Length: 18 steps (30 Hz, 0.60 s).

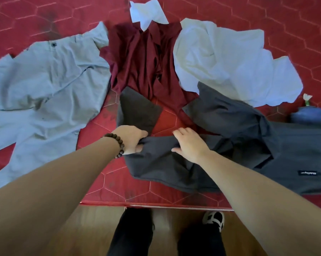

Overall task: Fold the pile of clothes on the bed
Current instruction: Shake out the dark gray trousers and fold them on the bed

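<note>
So there's a red bed (45, 13) with a hexagon stitch pattern and clothes spread all over it. Nearest the edge is a dark grey garment (239, 130), crumpled, with a small black label near its right end. The left hand (132, 139), bead bracelet (117, 145) on the wrist, has its fingers curled round a bunch of that grey fabric, right under a grey flap that sticks up toward the middle. The right hand (189, 145) sits on the same garment just beside it, fingers bent down into the cloth, thumb out to the side; can't really tell if it's gripping or only pressing. Further back: light grey trousers (45, 80) flat on the left, a maroon shirt (146, 61) in the middle, a white shirt (220, 58) on the right, partly under the grey one. Wooden floor and the person's dark trouser legs show below the bed edge
</note>
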### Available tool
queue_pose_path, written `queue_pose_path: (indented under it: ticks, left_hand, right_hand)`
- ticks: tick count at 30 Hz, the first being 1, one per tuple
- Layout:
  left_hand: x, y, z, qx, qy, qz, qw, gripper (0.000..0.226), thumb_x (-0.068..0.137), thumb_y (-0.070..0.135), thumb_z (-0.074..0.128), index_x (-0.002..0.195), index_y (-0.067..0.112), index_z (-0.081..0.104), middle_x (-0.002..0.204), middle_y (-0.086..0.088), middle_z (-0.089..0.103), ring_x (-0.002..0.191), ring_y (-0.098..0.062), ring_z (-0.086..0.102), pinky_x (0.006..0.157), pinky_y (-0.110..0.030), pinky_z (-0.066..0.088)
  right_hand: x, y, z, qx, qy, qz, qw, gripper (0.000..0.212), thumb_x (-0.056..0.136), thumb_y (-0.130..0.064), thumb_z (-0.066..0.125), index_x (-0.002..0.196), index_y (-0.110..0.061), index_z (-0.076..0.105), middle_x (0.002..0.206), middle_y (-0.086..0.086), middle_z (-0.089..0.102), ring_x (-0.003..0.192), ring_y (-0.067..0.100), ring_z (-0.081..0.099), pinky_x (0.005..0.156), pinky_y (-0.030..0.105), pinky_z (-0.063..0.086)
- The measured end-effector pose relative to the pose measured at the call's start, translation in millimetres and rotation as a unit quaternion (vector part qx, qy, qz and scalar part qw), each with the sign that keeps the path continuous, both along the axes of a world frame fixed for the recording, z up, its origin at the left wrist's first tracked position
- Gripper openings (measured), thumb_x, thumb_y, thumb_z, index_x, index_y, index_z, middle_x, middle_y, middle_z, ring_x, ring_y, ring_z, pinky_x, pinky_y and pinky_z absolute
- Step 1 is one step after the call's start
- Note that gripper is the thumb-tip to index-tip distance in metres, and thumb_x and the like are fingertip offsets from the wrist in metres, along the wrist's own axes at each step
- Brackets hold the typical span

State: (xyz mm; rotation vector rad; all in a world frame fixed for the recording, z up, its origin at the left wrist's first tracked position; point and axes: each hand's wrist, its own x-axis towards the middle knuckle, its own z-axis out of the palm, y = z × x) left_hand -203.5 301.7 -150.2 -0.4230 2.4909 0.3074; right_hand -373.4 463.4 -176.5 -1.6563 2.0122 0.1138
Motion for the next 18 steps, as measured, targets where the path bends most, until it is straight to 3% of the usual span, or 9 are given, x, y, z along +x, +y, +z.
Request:
queue_pose_path:
  ticks: [2, 4, 6, 9, 12, 14, 16, 18]
  left_hand:
    - [18.5, -6.2, 5.1, 0.012, -0.025, 0.011, 1.000, 0.022, 0.086, 0.037, 0.055, 0.094, 0.017, 0.051, 0.099, -0.007, 0.066, 0.093, -0.030, 0.062, 0.073, -0.035, 0.049]
    - [42.0, -15.4, 11.0, 0.015, -0.070, 0.030, 0.997, 0.032, 0.084, 0.042, 0.060, 0.101, 0.016, 0.054, 0.103, -0.006, 0.066, 0.097, -0.029, 0.062, 0.073, -0.033, 0.048]
    - [67.0, -26.9, 18.0, 0.015, -0.115, 0.042, 0.992, 0.040, 0.079, 0.049, 0.066, 0.103, 0.018, 0.057, 0.105, -0.003, 0.066, 0.100, -0.026, 0.062, 0.072, -0.031, 0.046]
    - [99.5, -44.1, 34.0, 0.026, -0.163, 0.079, 0.983, 0.038, 0.071, 0.051, 0.072, 0.087, 0.018, 0.062, 0.092, -0.003, 0.067, 0.093, -0.024, 0.063, 0.072, -0.031, 0.050]
    - [124.9, -60.2, 54.9, 0.044, -0.172, 0.144, 0.974, 0.045, 0.067, 0.051, 0.077, 0.062, 0.017, 0.047, 0.064, -0.002, 0.055, 0.072, -0.025, 0.058, 0.062, -0.029, 0.044]
    - [138.1, -74.3, 67.8, 0.062, -0.164, 0.191, 0.966, 0.043, 0.067, 0.050, 0.079, 0.067, 0.018, 0.050, 0.066, 0.000, 0.055, 0.072, -0.022, 0.055, 0.064, -0.026, 0.039]
    - [148.1, -93.0, 74.0, 0.083, -0.146, 0.233, 0.958, 0.041, 0.068, 0.048, 0.079, 0.081, 0.014, 0.062, 0.077, -0.004, 0.065, 0.079, -0.024, 0.060, 0.070, -0.028, 0.045]
    - [155.6, -109.7, 73.4, 0.075, -0.130, 0.250, 0.957, 0.038, 0.072, 0.043, 0.078, 0.080, 0.010, 0.063, 0.081, -0.012, 0.067, 0.079, -0.028, 0.061, 0.068, -0.031, 0.045]
  right_hand:
    - [7.3, -6.5, 4.5, -0.036, -0.006, -0.013, 0.999, 0.027, 0.097, -0.036, 0.050, 0.102, -0.009, 0.052, 0.101, 0.009, 0.059, 0.098, 0.029, 0.053, 0.079, 0.037, 0.036]
    - [11.6, -12.2, 13.3, -0.030, -0.028, -0.018, 0.999, 0.028, 0.099, -0.038, 0.044, 0.087, -0.012, 0.043, 0.081, 0.004, 0.050, 0.080, 0.026, 0.051, 0.065, 0.035, 0.032]
    - [12.6, -17.9, 21.5, -0.027, -0.029, -0.008, 0.999, 0.035, 0.099, -0.042, 0.039, 0.082, -0.012, 0.039, 0.072, 0.000, 0.045, 0.069, 0.024, 0.049, 0.060, 0.036, 0.034]
    - [12.3, -23.0, 29.7, -0.044, -0.004, -0.010, 0.999, 0.043, 0.098, -0.049, 0.038, 0.075, -0.013, 0.043, 0.067, 0.003, 0.053, 0.068, 0.028, 0.057, 0.057, 0.035, 0.035]
    - [14.0, -25.7, 34.0, -0.039, 0.024, -0.014, 0.999, 0.049, 0.095, -0.056, 0.038, 0.074, -0.013, 0.051, 0.073, 0.008, 0.063, 0.073, 0.030, 0.060, 0.057, 0.033, 0.033]
    - [15.7, -28.4, 33.3, -0.032, 0.054, -0.017, 0.998, 0.052, 0.094, -0.058, 0.037, 0.079, -0.012, 0.056, 0.075, 0.008, 0.065, 0.075, 0.031, 0.062, 0.057, 0.033, 0.034]
    - [17.8, -31.6, 28.2, -0.034, 0.073, -0.028, 0.996, 0.050, 0.095, -0.055, 0.037, 0.083, -0.010, 0.056, 0.075, 0.010, 0.064, 0.074, 0.033, 0.062, 0.057, 0.036, 0.038]
    - [22.5, -35.8, 19.4, -0.025, 0.080, -0.034, 0.996, 0.040, 0.097, -0.046, 0.041, 0.092, -0.008, 0.054, 0.082, 0.013, 0.064, 0.077, 0.034, 0.062, 0.060, 0.038, 0.043]
